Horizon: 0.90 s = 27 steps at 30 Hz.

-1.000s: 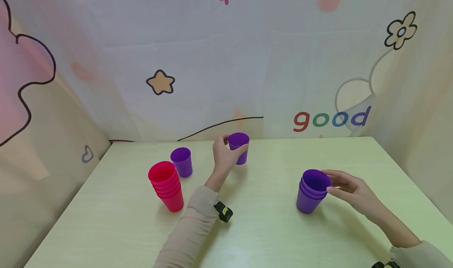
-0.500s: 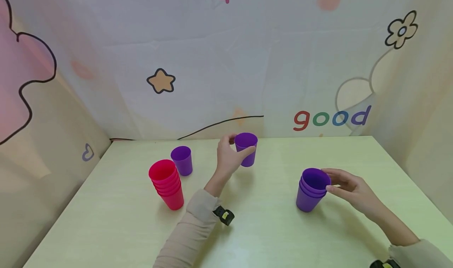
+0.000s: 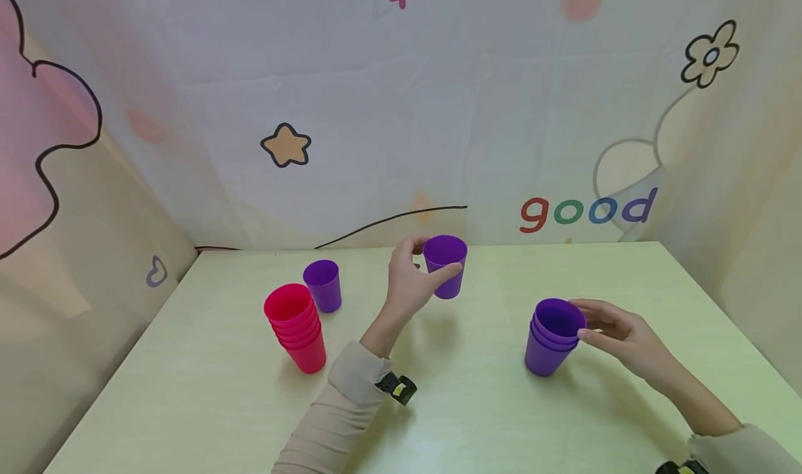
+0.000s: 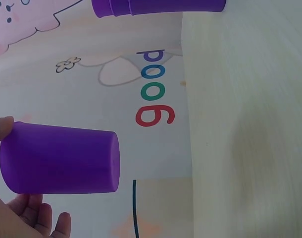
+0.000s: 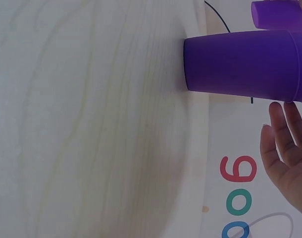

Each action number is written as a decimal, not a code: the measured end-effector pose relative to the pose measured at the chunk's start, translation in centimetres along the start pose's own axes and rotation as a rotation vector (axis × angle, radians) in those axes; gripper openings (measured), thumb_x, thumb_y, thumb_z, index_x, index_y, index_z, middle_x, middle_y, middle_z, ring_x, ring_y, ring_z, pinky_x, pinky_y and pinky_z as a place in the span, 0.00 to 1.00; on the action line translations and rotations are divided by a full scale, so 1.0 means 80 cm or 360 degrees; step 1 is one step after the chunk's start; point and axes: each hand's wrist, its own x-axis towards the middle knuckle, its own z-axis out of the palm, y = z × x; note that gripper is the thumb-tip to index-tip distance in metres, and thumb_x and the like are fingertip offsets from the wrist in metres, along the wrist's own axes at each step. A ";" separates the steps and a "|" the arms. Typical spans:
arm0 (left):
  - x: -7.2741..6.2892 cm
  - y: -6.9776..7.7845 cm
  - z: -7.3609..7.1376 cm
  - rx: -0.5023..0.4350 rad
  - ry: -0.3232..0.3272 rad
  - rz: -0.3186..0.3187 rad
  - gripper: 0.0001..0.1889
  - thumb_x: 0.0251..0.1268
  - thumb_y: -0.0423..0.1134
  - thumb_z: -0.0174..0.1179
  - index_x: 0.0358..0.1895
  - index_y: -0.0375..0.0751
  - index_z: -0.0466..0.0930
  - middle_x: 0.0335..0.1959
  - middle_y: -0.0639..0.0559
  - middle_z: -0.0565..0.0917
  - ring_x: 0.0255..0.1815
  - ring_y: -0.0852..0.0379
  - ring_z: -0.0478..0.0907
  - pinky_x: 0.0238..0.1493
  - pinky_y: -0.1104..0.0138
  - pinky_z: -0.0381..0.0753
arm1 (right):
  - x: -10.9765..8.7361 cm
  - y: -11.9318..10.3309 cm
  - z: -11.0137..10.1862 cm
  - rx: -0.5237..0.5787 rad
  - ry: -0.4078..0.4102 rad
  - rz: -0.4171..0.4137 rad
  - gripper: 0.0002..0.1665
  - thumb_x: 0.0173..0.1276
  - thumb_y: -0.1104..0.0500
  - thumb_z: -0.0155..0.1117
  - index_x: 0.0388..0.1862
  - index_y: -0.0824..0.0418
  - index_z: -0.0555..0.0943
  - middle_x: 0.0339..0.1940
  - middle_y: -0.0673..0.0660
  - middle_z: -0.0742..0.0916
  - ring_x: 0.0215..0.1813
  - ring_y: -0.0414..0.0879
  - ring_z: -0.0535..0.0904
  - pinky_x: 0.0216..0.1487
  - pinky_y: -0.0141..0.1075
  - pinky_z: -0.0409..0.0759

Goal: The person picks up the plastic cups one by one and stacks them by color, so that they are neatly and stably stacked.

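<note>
A purple cup [image 3: 446, 269] is in my left hand [image 3: 410, 279], pinched between thumb and fingers. It hangs upright a little above the table, its shadow lying below. In the left wrist view this cup [image 4: 62, 158] shows its smooth side and base. To the right, a stack of nested purple cups [image 3: 546, 352] stands on the table. My right hand [image 3: 620, 338] holds the stack's upper rim, thumb on the near side and fingers behind. In the right wrist view, outstretched fingers [image 5: 284, 144] lie close beside the stack [image 5: 240, 64]; the thumb is out of sight there.
A stack of red cups [image 3: 301, 335] stands upright on the table's left part. Just behind it is a single purple cup [image 3: 324, 286]. The pale table [image 3: 476, 418] ends at a printed cloth backdrop [image 3: 401, 112].
My left hand has carried its purple cup to the right and slightly nearer, toward the purple stack. The right hand and both stacks stay in place.
</note>
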 end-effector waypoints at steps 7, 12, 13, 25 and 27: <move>-0.007 0.009 0.001 -0.0047 -0.0040 0.0030 0.30 0.45 0.45 0.70 0.52 0.41 0.70 0.45 0.52 0.73 0.50 0.55 0.66 0.48 0.59 0.69 | -0.001 -0.002 0.000 -0.0004 0.0002 0.0011 0.23 0.65 0.71 0.54 0.59 0.70 0.67 0.46 0.39 0.81 0.44 0.36 0.79 0.41 0.27 0.77; -0.011 0.020 0.001 -0.0100 -0.0090 0.0088 0.29 0.45 0.44 0.70 0.52 0.41 0.71 0.44 0.52 0.73 0.49 0.56 0.66 0.48 0.56 0.69 | -0.001 -0.002 0.000 -0.0023 0.0004 0.0021 0.23 0.65 0.70 0.53 0.59 0.70 0.67 0.46 0.38 0.80 0.44 0.35 0.79 0.41 0.27 0.77; -0.012 0.022 0.001 -0.0105 -0.0096 0.0099 0.29 0.45 0.44 0.70 0.52 0.41 0.71 0.44 0.52 0.74 0.49 0.56 0.66 0.48 0.57 0.69 | -0.001 -0.001 0.000 -0.0020 0.0004 0.0021 0.23 0.65 0.70 0.53 0.59 0.70 0.67 0.46 0.39 0.80 0.44 0.35 0.79 0.41 0.27 0.77; -0.018 0.038 0.003 -0.0152 -0.0158 0.0255 0.28 0.43 0.42 0.71 0.52 0.41 0.73 0.43 0.53 0.76 0.47 0.59 0.68 0.45 0.64 0.69 | 0.000 -0.001 0.000 -0.0011 -0.0006 -0.0002 0.23 0.64 0.71 0.54 0.59 0.70 0.68 0.47 0.39 0.81 0.44 0.36 0.79 0.42 0.27 0.77; -0.019 0.043 0.004 -0.0167 -0.0172 0.0280 0.28 0.43 0.41 0.71 0.52 0.40 0.73 0.43 0.53 0.76 0.47 0.59 0.69 0.45 0.64 0.69 | 0.001 -0.002 0.000 -0.0011 -0.0005 -0.0006 0.23 0.64 0.71 0.54 0.59 0.71 0.68 0.46 0.39 0.81 0.44 0.36 0.79 0.42 0.27 0.77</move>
